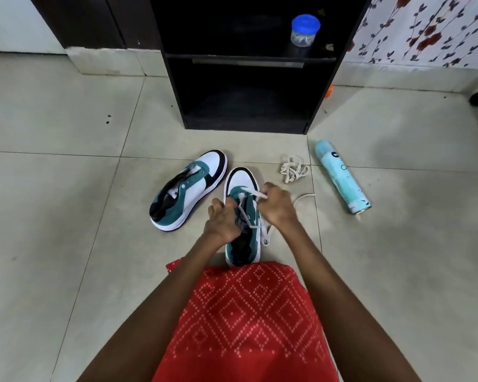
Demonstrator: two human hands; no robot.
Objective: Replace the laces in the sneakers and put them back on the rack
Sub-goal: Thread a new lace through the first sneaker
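Two white, teal and black sneakers stand on the tiled floor in front of a black rack (177, 86). The near sneaker (240, 186) points toward the rack, and a white lace (267, 234) is partly threaded through it. My left hand (222, 220) grips the sneaker's left side at the eyelets. My right hand (276, 205) pinches the lace end over the tongue. A loose stretch of the lace trails right across the floor. The other sneaker (189, 188) lies to the left, without a lace.
A bundle of off-white laces (294, 169) lies on the floor right of the sneakers. A light-blue spray can (342, 177) lies further right. A blue-lidded jar (304, 30) stands on the rack's upper shelf. My red patterned garment (246, 321) covers the foreground.
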